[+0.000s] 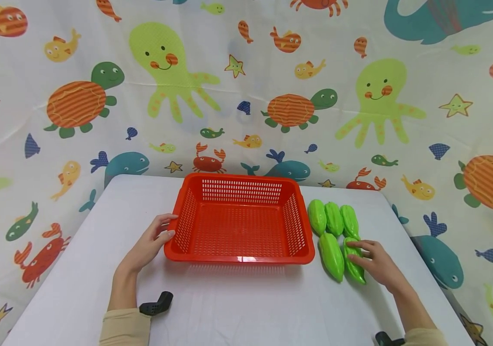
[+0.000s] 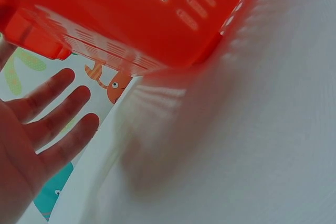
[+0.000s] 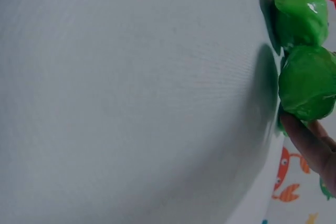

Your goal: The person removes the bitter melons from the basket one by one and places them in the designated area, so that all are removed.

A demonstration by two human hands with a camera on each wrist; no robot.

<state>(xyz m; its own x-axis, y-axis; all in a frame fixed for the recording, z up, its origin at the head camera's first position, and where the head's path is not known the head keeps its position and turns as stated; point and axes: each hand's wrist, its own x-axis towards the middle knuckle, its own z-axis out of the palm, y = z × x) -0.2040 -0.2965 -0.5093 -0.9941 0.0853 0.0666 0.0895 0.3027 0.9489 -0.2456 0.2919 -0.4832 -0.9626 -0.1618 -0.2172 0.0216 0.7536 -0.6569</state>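
Observation:
A red plastic basket (image 1: 238, 230) with slotted walls stands mid-table, and nothing lies in it. My left hand (image 1: 153, 238) touches the left rim with thumb and fingertips. In the left wrist view, three of its fingers (image 2: 73, 140) are spread, off the basket wall (image 2: 121, 19). To the right of the basket lie several glossy, ridged green vegetables with pointed tips. My right hand (image 1: 376, 262) holds the front right green vegetable (image 1: 354, 269) by its back end. In the right wrist view, a fingertip (image 3: 302, 135) presses against the vegetable's side (image 3: 307, 85), low by the table.
Another green vegetable (image 1: 332, 257) lies just left of the held one, and three more (image 1: 334, 218) form a row behind. Black camera mounts (image 1: 156, 304) sit at both wrists. A cloth (image 1: 238, 139) printed with sea animals hangs behind the white table (image 1: 246, 307).

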